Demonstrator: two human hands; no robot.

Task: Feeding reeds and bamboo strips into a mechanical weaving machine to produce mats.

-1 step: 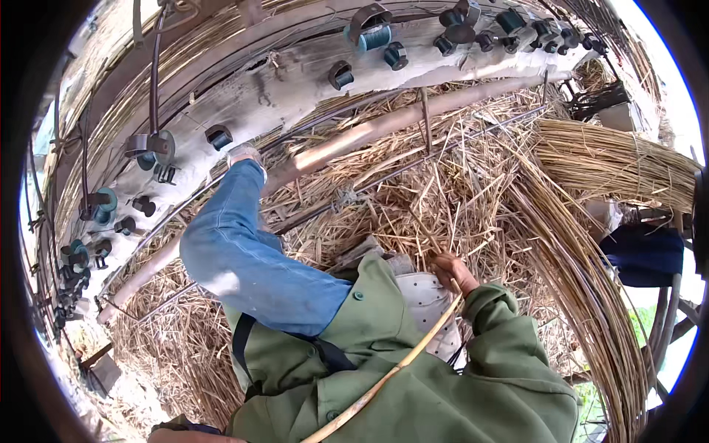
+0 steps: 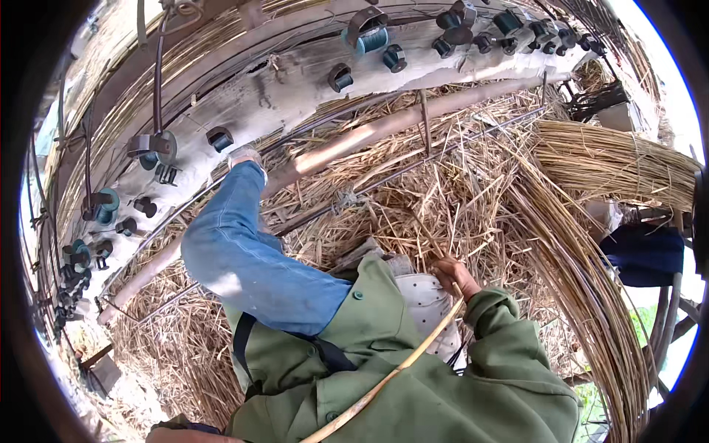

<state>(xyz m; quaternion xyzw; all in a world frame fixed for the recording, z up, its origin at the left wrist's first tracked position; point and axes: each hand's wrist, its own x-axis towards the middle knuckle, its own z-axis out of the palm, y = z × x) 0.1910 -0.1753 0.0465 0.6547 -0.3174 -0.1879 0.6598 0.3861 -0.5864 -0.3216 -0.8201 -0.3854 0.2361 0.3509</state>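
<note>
A long pale reed stalk runs slantwise across my green jacket from the lower edge up to my right hand. The fingers of that hand are closed round it, beside my right hip. A thinner brown tip shows past the fingers, over loose straw; whether it is the same stalk I cannot tell for sure. Of my left hand only a strip shows at the lower left edge; its fingers are out of sight. White dotted cloth lies beneath my right wrist.
Bobbins of dark wire and green thread hang along a pale beam. A wooden pole runs below it, near my foot. Loose straw covers the ground. Bundled reeds and long loose reeds lie at the right.
</note>
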